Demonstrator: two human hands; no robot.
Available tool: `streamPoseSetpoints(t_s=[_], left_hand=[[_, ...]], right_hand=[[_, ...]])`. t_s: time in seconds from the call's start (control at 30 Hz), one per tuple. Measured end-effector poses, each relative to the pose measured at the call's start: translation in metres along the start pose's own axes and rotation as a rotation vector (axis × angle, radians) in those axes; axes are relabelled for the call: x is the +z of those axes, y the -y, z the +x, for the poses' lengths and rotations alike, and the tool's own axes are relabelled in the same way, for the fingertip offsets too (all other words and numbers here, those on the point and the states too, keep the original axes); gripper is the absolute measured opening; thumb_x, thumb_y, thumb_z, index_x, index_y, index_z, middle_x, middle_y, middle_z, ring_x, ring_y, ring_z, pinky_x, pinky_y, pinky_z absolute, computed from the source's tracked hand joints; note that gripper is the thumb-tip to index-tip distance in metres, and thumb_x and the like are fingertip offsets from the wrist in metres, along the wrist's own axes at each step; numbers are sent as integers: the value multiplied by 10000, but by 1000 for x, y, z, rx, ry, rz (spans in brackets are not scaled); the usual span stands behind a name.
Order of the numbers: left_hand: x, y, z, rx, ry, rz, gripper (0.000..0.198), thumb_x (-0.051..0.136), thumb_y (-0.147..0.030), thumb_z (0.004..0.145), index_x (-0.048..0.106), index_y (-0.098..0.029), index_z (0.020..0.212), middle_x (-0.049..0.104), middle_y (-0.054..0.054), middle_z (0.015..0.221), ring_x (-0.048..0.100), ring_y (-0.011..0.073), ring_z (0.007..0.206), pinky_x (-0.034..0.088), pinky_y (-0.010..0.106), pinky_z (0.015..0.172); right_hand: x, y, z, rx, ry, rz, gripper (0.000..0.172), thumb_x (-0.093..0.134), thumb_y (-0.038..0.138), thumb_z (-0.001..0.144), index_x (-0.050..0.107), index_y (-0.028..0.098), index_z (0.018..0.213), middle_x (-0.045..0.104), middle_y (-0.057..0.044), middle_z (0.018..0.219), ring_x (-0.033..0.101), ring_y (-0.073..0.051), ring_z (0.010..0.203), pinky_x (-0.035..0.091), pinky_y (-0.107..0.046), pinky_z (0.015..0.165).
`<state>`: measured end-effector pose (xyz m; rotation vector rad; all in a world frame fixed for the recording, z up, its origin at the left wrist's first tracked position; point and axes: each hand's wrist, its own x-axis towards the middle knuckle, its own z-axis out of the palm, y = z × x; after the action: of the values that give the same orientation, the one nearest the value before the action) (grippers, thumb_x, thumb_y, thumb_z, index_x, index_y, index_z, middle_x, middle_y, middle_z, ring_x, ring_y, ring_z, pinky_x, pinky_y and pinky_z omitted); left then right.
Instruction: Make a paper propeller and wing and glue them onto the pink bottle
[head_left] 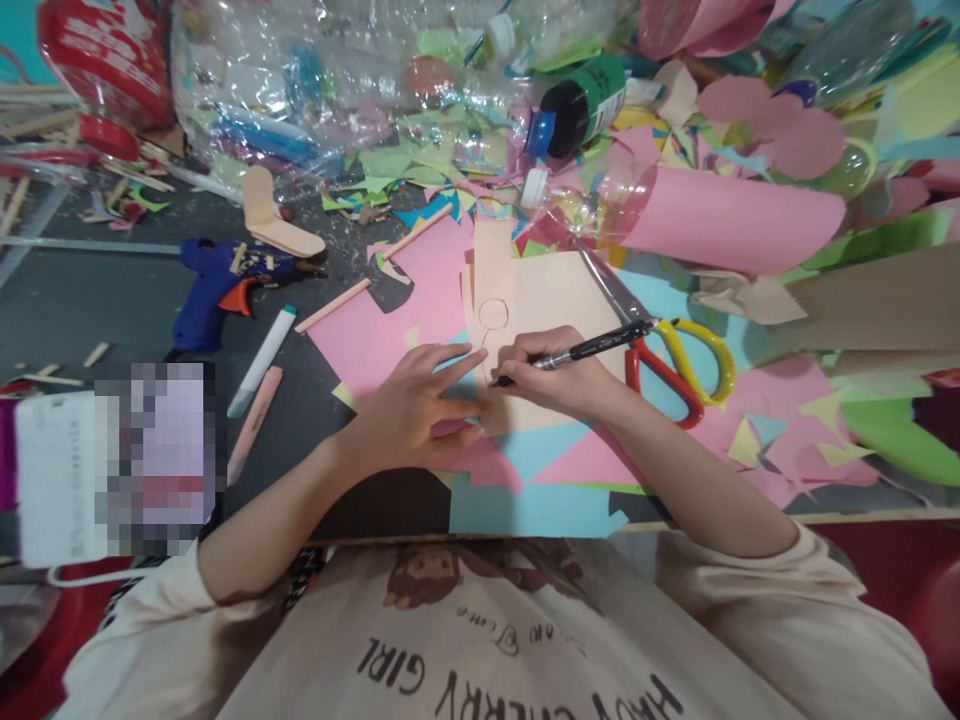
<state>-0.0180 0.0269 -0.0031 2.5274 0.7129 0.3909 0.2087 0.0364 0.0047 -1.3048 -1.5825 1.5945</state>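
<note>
My right hand (559, 380) is closed round a black pen (592, 350), whose tip touches a peach-coloured paper sheet (540, 295). A small circle is drawn on that sheet just above the pen tip. My left hand (416, 405) lies flat with fingers spread on the sheet's left edge and the pink paper (420, 300) beside it, holding them down. Both hands sit close together, fingertips nearly touching.
Red-and-yellow scissors (675, 365) lie right of my right hand. A blue glue gun (214, 285), two markers (259, 375) and wooden sticks lie to the left. A rolled pink sheet (727, 215), a dark bottle (577, 105), plastic bottles and paper scraps crowd the back.
</note>
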Motion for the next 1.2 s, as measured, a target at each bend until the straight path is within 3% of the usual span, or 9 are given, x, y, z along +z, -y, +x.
streamPoseSetpoints(t_s=[0.27,0.5,0.67,0.9,1.07,1.2], left_hand=[[-1,-1,1,-22,31,-10,240,541,-333,922,759,-257,987,519,90,1464,482,305,1310,411,499,1075],[0,-1,2,7,-33,11,246,540,-323,920,772,-239,917,570,104,1397,504,289,1281,443,479,1035],[1,-1,1,-2,-17,-4,223,553,-306,911,765,-242,936,528,89,1442,483,291,1294,411,468,1068],[0,-1,1,-28,14,0,242,533,-343,926,757,-257,962,534,70,1444,458,268,1319,406,478,1084],[2,-1,0,-8,-17,10,265,520,-343,934,765,-243,941,532,87,1448,475,279,1309,417,474,1070],[1,-1,0,-13,-10,18,266,517,-351,933,766,-260,952,543,80,1443,461,262,1326,413,470,1081]], right_hand=[[-1,0,-1,14,82,43,272,580,279,740,458,197,512,489,24,538,419,-93,537,327,-255,515],[2,0,0,0,-58,-30,256,601,307,768,491,194,566,523,20,564,445,-100,563,340,-250,529],[2,1,0,-1,-95,-67,241,583,316,768,493,195,581,499,25,563,432,-100,561,324,-254,526],[0,0,-1,2,46,46,254,583,277,754,485,189,536,514,22,553,437,-96,545,333,-255,522],[0,-1,1,-24,14,-12,229,575,300,762,514,182,575,518,19,563,421,-94,539,316,-257,519],[-2,-1,0,-26,67,1,245,572,271,758,473,193,548,498,18,561,432,-100,555,321,-261,531]])
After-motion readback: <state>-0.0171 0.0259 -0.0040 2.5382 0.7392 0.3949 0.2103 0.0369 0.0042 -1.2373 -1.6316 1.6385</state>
